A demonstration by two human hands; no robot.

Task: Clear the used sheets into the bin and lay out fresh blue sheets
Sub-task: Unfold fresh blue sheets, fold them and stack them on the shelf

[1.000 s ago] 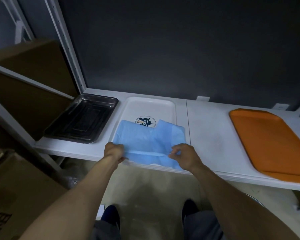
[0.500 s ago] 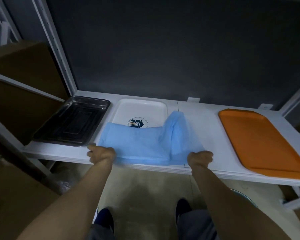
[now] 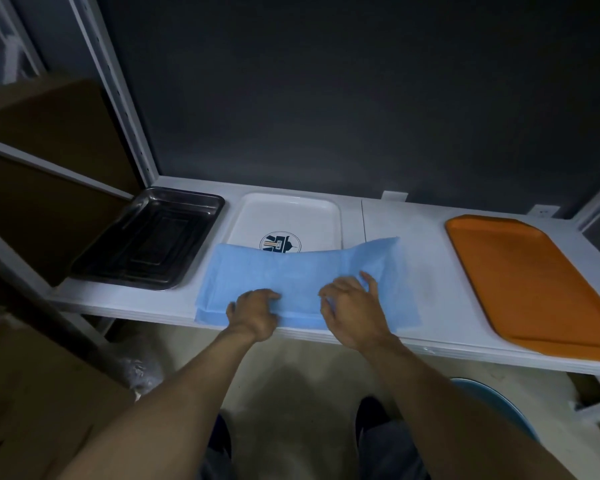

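Left hand (image 3: 253,308) and right hand (image 3: 353,306) on sheet (image 3: 291,271)

Left hand: fingers curled, gripping the sheet near its front edge. Right hand: fingers spread and bent, tips pressing the sheet just beside the left. Sheet lies flat over the near half of the white tray (image 3: 288,213) and runs right onto the bare shelf (image 3: 426,289). Its front edge sits at the shelf lip. Steel tray (image 3: 149,240) is left of the white tray; orange tray (image 3: 534,278) is well apart on the right.

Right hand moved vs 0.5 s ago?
Yes. The right hand went left: it was right of the shelf seam, at the edge of the sheet; now it rests on the sheet, across the seam's line.
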